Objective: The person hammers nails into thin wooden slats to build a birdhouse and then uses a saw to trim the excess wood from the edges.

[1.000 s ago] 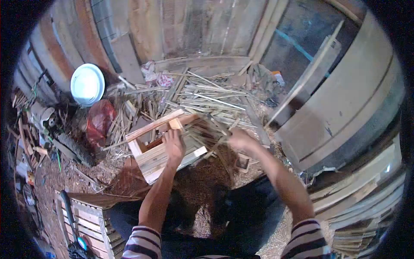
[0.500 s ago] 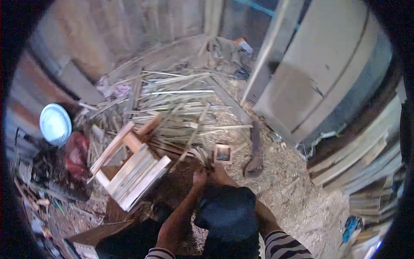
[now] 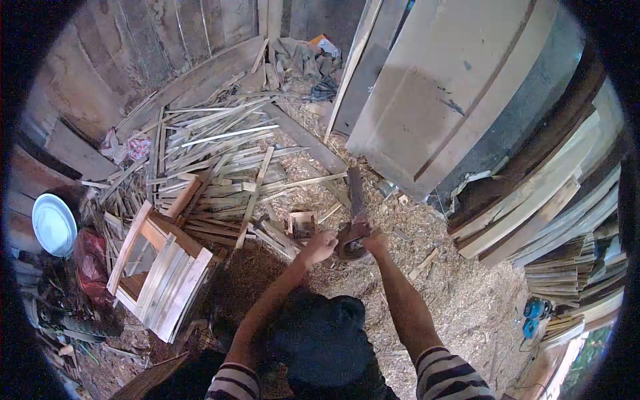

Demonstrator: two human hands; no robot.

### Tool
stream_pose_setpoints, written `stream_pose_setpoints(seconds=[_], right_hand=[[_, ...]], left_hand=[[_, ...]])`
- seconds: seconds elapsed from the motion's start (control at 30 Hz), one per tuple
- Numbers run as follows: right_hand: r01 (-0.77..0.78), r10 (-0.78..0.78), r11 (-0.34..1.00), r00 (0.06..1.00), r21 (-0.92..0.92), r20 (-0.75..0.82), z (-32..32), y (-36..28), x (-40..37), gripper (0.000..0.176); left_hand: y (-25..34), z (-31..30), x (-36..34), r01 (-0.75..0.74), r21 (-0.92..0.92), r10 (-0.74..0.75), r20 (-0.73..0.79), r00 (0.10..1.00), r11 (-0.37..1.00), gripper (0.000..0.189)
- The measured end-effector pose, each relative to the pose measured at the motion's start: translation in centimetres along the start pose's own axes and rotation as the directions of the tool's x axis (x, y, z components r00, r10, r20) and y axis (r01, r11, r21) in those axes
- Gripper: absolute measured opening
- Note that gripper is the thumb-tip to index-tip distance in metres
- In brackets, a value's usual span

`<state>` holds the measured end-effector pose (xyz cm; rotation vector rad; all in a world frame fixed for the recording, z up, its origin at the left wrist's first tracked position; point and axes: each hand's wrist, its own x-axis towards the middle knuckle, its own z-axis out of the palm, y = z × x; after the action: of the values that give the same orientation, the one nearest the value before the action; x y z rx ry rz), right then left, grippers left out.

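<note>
A handsaw with a dark, rusty blade (image 3: pixel 358 195) lies on the shavings in front of me, its looped handle (image 3: pixel 352 249) towards me. My right hand (image 3: pixel 375 243) is closed at the right side of that handle. Left of the handle is my left hand (image 3: pixel 321 247), its fingers curled together; whatever they hold, if anything, is too small to make out. Just beyond my left hand sits a small open wooden box (image 3: pixel 302 225). Short wood pieces (image 3: pixel 275 239) lie beside the box.
A slatted wooden stool-like piece (image 3: pixel 163 280) lies tilted at the left. Thin wood strips (image 3: pixel 213 150) are piled beyond it. Large panels (image 3: pixel 440 93) lean at the back right, and boards (image 3: pixel 527 200) are stacked at the right. A blue power tool (image 3: pixel 535 316) rests near them.
My hands have moved apart, away from the spot in front of the small box. The right hand has gone right to the saw handle. The view has shifted to the right.
</note>
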<state>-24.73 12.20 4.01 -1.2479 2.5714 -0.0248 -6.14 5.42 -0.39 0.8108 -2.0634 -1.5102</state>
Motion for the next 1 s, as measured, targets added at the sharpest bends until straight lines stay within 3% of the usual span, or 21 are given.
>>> stream_pose_setpoints(seconds=[0.03, 0.07, 0.1, 0.13, 0.17, 0.23, 0.27, 0.3, 0.37, 0.4, 0.47, 0.53, 0.6, 0.63, 0.7, 0.73, 0.77, 0.83, 0.87, 0.93, 1.0], right_hand=[[-0.166, 0.147, 0.983, 0.967, 0.075, 0.209, 0.7, 0.2, 1.0, 0.042], [-0.157, 0.138, 0.985, 0.969, 0.075, 0.207, -0.2, -0.3, 1.2, 0.042], [-0.055, -0.027, 0.964, 0.954, 0.261, 0.298, -1.7, -1.3, 1.0, 0.044], [0.026, -0.204, 0.894, 0.913, 0.448, 0.354, -3.1, -2.6, 0.8, 0.05], [0.036, -0.216, 0.89, 0.911, 0.454, 0.351, -3.6, -3.7, 0.9, 0.05], [-0.308, -0.008, 0.638, 0.914, 0.706, 0.406, -4.4, -5.8, 1.1, 0.045], [-0.256, -0.033, 0.442, 0.953, 0.86, 0.301, -3.2, -6.1, 1.6, 0.039], [-0.24, -0.056, 0.44, 0.955, 0.866, 0.293, -3.7, -6.8, 2.0, 0.039], [-0.161, -0.029, 0.654, 0.971, 0.739, 0.237, -5.5, -8.4, 3.1, 0.041], [-0.127, -0.074, 0.65, 0.971, 0.749, 0.228, -5.5, -8.7, 4.9, 0.041], [0.385, -0.338, 0.826, 0.923, 0.412, -0.184, -4.6, -10.2, 9.3, 0.051], [0.167, -0.365, 0.662, 0.924, 0.731, 0.119, -14.6, -14.9, 6.2, 0.044], [-0.108, -0.398, 0.545, 0.839, 0.831, 0.37, -24.0, -19.8, 1.9, 0.037], [-0.089, -0.418, 0.561, 0.828, 0.823, 0.374, -27.7, -21.8, 0.2, 0.03], [-0.147, -0.478, 0.486, 0.78, 0.861, 0.404, -30.8, -24.0, -1.3, 0.04], [-0.135, -0.494, 0.491, 0.771, 0.861, 0.403, -31.7, -24.6, -3.4, 0.04], [0.081, -0.544, 0.579, 0.78, 0.812, 0.309, -32.3, -25.5, -6.3, 0.042], [0.456, -0.648, 0.543, 0.762, 0.705, 0.006, -30.4, -27.0, -10.1, 0.048], [0.602, -0.672, 0.454, 0.715, 0.656, -0.191, -27.7, -27.5, -11.4, 0.05], [0.457, -0.647, 0.421, 0.757, 0.784, -0.094, -25.8, -27.5, -16.5, 0.051], [0.552, -0.574, 0.514, 0.79, 0.657, -0.214, -21.5, -27.5, -19.0, 0.057]], left_hand=[[0.6, 0.6, 0.1, -0.003, 0.001, 0.003, -0.007, 1.0, 1.0, 0.02], [3.9, 0.1, -0.3, 0.146, -0.104, -0.151, -0.035, 0.988, 0.984, 0.024], [5.6, -0.4, -0.5, 0.287, -0.212, -0.304, -0.049, 0.952, 0.934, 0.029], [4.4, -1.4, 0.7, 0.277, 0.004, -0.273, 0.164, 0.948, 0.961, 0.041], [3.2, -1.3, 1.0, 0.277, 0.01, -0.275, 0.153, 0.949, 0.961, 0.041], [2.2, -1.7, 1.5, 0.017, 0.24, 0.018, -0.141, 0.99, 0.971, 0.046], [2.6, -2.4, 1.8, -0.004, 0.384, 0.08, -0.183, 0.98, 0.923, 0.047], [4.3, -3.5, 1.9, 0.0, 0.397, 0.086, -0.199, 0.976, 0.918, 0.047], [7.9, -6.0, 1.9, 0.086, 0.101, -0.059, -0.246, 0.968, 0.991, 0.049], [8.5, -7.4, 2.6, 0.157, -0.065, -0.165, -0.141, 0.976, 0.985, 0.053], [17.7, -11.7, 1.1, 0.284, -0.116, -0.299, -0.146, 0.943, 0.952, 0.052], [21.9, -15.3, -0.8, 0.403, -0.197, -0.435, -0.162, 0.886, 0.894, 0.052], [21.9, -18.2, -3.1, 0.152, 0.239, -0.096, -0.231, 0.968, 0.959, 0.049], [21.3, -19.8, -4.8, 0.17, 0.239, -0.102, -0.271, 0.957, 0.956, 0.049], [19.3, -23.0, -9.0, 0.419, 0.708, 0.173, -0.601, 0.78, 0.568, 0.043], [17.9, -24.1, -11.4, 0.569, 0.598, 0.172, -0.76, 0.627, 0.564, 0.038], [16.4, -25.3, -13.6, 0.684, 0.46, 0.182, -0.879, 0.441, 0.565, 0.034], [12.5, -27.8, -17.7, 0.852, 0.448, 0.374, -0.865, 0.336, 0.271, 0.029], [10.6, -28.7, -19.4, 0.851, 0.463, 0.481, -0.821, 0.308, 0.246, 0.027], [8.4, -29.3, -22.4, 0.852, 0.475, 0.583, -0.764, 0.275, 0.22, 0.025], [7.9, -29.6, -23.6, 0.663, 0.577, 0.423, -0.812, 0.403, 0.478, 0.022]])
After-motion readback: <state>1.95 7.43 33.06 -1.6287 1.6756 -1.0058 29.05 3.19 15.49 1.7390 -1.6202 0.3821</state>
